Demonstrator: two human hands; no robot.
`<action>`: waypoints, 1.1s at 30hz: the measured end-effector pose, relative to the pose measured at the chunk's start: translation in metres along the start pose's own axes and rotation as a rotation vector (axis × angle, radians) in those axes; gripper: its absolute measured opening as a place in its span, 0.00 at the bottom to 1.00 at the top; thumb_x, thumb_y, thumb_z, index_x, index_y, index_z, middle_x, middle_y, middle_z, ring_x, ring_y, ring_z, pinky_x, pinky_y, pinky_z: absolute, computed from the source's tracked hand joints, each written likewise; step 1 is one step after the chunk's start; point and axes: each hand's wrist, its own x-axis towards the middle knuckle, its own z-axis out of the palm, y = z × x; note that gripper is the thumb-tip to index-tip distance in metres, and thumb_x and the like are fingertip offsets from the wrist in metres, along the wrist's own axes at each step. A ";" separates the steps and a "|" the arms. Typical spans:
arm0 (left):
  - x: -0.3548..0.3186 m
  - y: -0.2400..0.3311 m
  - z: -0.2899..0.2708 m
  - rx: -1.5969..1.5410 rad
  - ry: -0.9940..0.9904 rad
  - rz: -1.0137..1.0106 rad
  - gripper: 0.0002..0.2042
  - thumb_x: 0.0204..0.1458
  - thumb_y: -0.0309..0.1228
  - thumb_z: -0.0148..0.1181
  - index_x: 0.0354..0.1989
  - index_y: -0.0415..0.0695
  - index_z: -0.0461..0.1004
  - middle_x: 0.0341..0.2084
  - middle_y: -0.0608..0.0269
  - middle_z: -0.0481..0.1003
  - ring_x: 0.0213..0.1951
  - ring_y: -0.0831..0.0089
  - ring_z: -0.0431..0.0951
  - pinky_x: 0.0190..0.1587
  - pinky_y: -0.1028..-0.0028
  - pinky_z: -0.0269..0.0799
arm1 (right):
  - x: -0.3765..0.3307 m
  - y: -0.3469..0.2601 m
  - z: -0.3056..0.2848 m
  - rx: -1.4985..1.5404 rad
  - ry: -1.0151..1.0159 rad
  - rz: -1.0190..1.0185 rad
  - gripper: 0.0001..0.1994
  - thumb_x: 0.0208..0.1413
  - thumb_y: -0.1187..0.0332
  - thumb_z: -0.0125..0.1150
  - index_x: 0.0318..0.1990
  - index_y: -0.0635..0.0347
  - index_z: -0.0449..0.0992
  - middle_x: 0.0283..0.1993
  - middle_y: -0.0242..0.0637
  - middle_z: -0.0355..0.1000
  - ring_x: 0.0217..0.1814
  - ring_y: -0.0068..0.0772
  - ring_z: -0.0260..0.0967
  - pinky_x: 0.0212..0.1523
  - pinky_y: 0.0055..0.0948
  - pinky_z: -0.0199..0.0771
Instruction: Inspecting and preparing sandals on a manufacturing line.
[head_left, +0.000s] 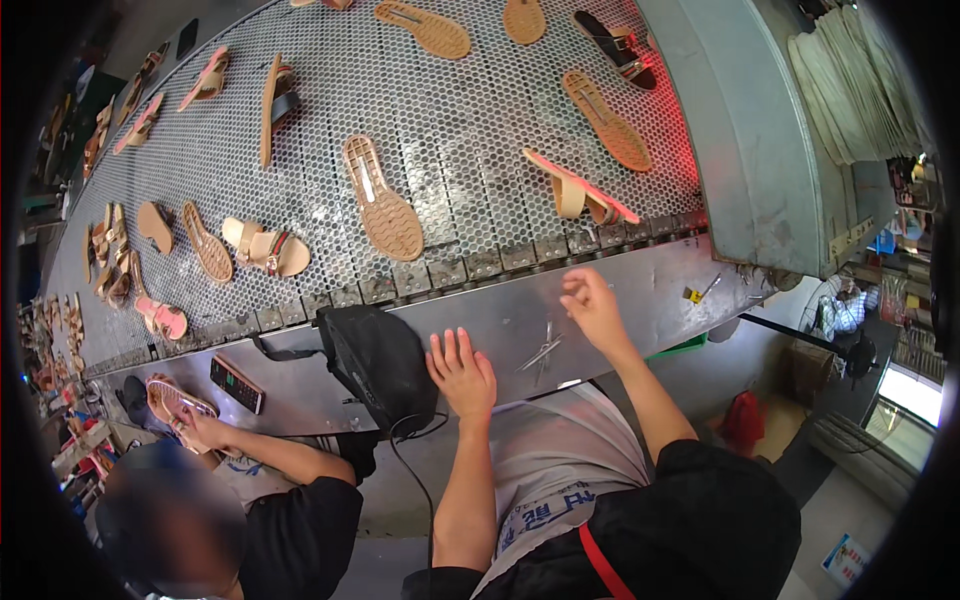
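Note:
My left hand point(464, 375) lies flat on the metal ledge point(640, 275), fingers stretched out, right beside a black bag point(375, 360). Over the same ledge hovers my right hand point(592, 308), its fingers loosely bent and apart, with nothing visible in them. Between the two hands lies a small pair of metal scissors point(543, 350). Beyond my right hand, a sandal with a pink insole and beige strap point(575, 190) rests on its side on the mesh conveyor point(480, 150). A tan sandal point(382, 200) lies sole up beyond my left hand.
Several more sandals are spread over the conveyor, a dark one point(615, 48) among them. A grey metal housing point(760, 130) stands at the right end. At left a co-worker's hand point(203, 432) holds a sandal point(180, 400) near a phone point(237, 384). A yellow-handled tool point(695, 296) lies rightward.

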 end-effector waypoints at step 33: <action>-0.004 0.030 0.013 0.005 -0.040 -0.036 0.27 0.51 0.33 0.55 0.63 0.47 0.66 0.63 0.59 0.61 0.68 0.50 0.57 0.67 0.47 0.53 | 0.427 -0.153 -0.109 -1.562 0.178 -0.454 0.09 0.55 0.76 0.51 0.35 0.59 0.81 0.36 0.47 0.78 0.45 0.44 0.76 0.68 0.53 0.52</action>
